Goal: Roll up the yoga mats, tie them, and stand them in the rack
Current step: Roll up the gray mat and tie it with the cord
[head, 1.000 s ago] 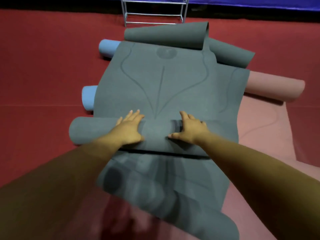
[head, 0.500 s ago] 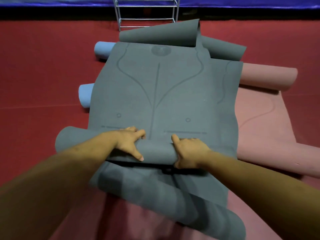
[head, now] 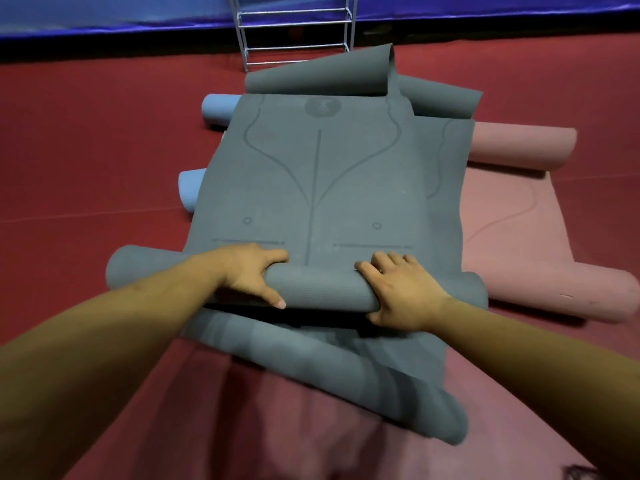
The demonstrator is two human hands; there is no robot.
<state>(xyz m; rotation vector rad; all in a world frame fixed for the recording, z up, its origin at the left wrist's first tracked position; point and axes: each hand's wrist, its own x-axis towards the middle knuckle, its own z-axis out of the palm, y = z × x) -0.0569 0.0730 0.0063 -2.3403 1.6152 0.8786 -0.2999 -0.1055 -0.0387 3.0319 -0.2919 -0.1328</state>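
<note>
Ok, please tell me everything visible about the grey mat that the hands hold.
The grey mat is matte and rubbery-looking, printed with guide lines and a round logo near its far end. Its near end is rolled into a tube, gripped by the left hand and right hand. The rest lies flat on another grey mat, over blue rolls; the far end curls up.

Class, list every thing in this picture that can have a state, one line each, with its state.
grey mat, partly rolled from the near end, untied
left hand, grips the grey mat
right hand, grips the grey mat
blue rolls, lying on the floor
pink mat, middle flat, ends rolled
rack, upright, no mat seen inside
</note>
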